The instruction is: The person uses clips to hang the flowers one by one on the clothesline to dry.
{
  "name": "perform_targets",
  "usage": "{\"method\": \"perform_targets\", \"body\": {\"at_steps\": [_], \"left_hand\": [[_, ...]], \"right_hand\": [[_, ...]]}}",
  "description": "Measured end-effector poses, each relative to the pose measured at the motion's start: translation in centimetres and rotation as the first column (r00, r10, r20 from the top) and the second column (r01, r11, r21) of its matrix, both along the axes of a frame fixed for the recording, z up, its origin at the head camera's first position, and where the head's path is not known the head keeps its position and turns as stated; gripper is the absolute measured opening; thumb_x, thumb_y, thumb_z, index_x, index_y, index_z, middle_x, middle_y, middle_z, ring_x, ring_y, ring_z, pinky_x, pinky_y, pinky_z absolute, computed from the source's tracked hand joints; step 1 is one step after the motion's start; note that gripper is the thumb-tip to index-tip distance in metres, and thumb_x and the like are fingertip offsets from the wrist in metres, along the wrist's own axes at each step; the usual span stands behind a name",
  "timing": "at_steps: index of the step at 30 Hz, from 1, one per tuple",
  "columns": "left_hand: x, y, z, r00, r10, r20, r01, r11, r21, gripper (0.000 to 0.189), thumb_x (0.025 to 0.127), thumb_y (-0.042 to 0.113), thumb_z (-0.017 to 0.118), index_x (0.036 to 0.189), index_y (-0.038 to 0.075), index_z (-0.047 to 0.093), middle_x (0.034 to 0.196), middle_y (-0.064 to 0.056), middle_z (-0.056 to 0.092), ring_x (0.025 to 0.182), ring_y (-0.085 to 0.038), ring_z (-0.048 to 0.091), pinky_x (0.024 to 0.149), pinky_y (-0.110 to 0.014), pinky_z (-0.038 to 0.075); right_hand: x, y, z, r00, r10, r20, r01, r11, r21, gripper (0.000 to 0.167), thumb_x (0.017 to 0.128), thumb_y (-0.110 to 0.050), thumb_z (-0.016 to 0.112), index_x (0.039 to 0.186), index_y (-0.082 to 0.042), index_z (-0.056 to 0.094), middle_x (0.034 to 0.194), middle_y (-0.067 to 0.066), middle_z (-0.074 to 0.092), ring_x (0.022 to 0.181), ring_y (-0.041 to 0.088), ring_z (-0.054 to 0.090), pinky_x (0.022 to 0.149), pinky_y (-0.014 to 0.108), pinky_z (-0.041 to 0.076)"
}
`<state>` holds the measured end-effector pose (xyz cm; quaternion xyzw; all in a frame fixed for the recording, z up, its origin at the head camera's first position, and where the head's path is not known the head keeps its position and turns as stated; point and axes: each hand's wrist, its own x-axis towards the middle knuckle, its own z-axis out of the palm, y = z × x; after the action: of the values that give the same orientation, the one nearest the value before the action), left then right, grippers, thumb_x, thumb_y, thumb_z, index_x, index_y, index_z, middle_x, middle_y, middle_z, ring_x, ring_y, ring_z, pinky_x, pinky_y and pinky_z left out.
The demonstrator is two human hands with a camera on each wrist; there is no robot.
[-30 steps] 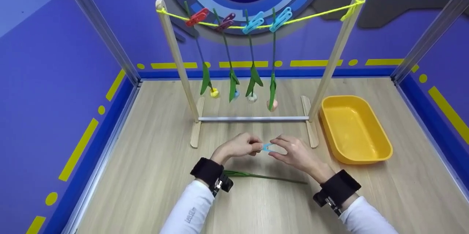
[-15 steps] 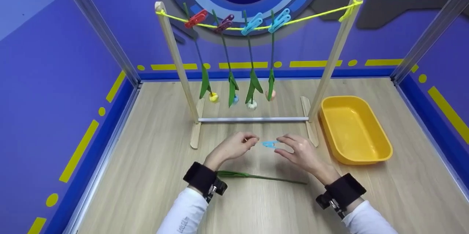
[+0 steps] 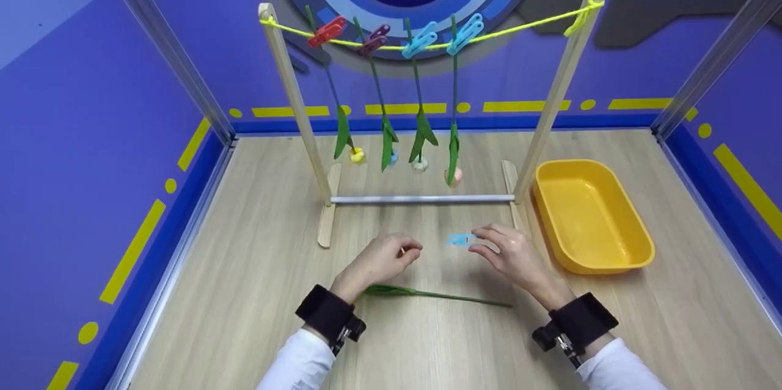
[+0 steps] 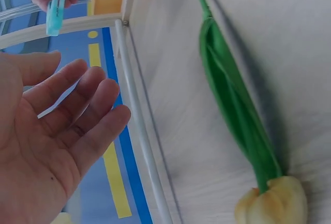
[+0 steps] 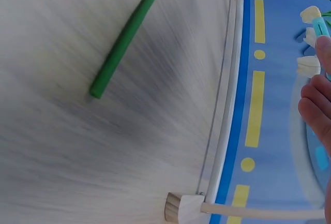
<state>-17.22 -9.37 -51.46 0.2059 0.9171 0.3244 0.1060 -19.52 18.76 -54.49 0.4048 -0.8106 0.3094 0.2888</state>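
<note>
Between thumb and fingers, my right hand (image 3: 507, 254) pinches a light-blue clothespin (image 3: 459, 239) above the table. Loosely bent and holding nothing, my left hand (image 3: 382, 260) is apart from the clothespin; its palm and fingers show in the left wrist view. An artificial tulip (image 3: 440, 295) lies on the table nearer me, its pale yellow bloom (image 4: 274, 203) visible in the left wrist view but hidden behind my left wrist from the head. Behind the hands, several tulips hang bloom-down from a yellow cord (image 3: 525, 25), held by a red clothespin (image 3: 328, 32), a dark purple clothespin (image 3: 374, 39) and two light-blue ones.
The cord is tied between two wooden posts (image 3: 565, 81), joined low down by a grey bar (image 3: 421, 199). A yellow basin (image 3: 592, 219) stands to the right of the rack. Blue-purple panels (image 3: 201, 47) enclose the table at the back and sides.
My left hand has let go of the clothespin and drawn back left and toward me. The right hand has moved slightly right with the clothespin. The hanging tulips sway a little.
</note>
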Motion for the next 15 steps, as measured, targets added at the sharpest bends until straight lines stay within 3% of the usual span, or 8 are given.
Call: {"method": "perform_targets", "body": {"at_steps": [7, 15], "left_hand": [[0.5, 0.0, -1.0, 0.994, -0.065, -0.085, 0.053, 0.990, -0.131, 0.029, 0.099, 0.027, 0.058, 0.117, 0.009, 0.071, 0.106, -0.004, 0.072, 0.095, -0.016, 0.068, 0.082, -0.028, 0.053], [1.3, 0.5, -2.3, 0.973, -0.173, -0.154, 0.113, 0.936, -0.334, 0.037, 0.094, 0.036, 0.065, 0.126, 0.017, 0.067, 0.117, -0.002, 0.068, 0.107, -0.020, 0.064, 0.089, -0.032, 0.053]], "right_hand": [[0.1, 0.4, -0.5, 0.999, -0.034, 0.025, 0.034, 0.999, 0.004, 0.025, 0.069, -0.003, 0.087, 0.091, -0.002, 0.075, 0.082, 0.004, 0.072, 0.071, 0.014, 0.068, 0.064, 0.022, 0.053], [-0.1, 0.5, -0.8, 0.996, -0.042, 0.075, 0.044, 0.999, -0.025, 0.018, 0.069, 0.001, 0.085, 0.084, -0.005, 0.075, 0.075, 0.002, 0.070, 0.064, 0.011, 0.064, 0.059, 0.018, 0.048]]}}
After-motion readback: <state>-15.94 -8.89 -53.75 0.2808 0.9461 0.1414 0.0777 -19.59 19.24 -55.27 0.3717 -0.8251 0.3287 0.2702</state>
